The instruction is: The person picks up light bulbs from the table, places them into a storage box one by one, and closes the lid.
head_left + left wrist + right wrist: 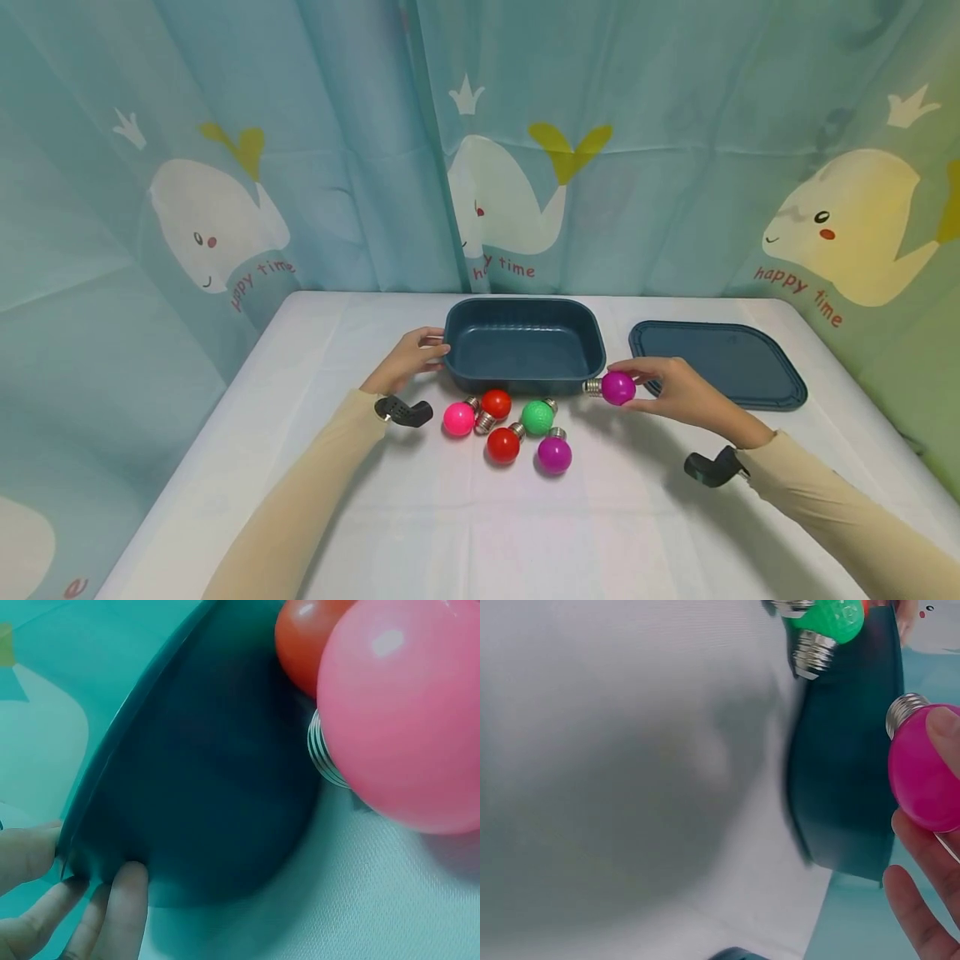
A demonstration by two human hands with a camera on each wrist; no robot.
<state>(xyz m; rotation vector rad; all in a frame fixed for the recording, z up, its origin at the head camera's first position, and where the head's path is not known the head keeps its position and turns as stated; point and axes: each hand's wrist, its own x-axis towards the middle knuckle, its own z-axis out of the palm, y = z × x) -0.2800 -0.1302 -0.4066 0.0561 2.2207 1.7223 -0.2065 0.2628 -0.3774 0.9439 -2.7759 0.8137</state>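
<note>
My right hand pinches a purple light bulb by its round globe, its metal screw base pointing left, beside the front right corner of a dark blue plastic box. In the right wrist view the same bulb is held between thumb and fingers. My left hand touches the box's left end; in the left wrist view its thumb lies at the rim and its fingers are against the outer wall. The box's inside shows no contents.
In front of the box lie several bulbs: a pink one, a red one, another red one, a green one and a purple one. A dark blue lid lies at the right on the white table.
</note>
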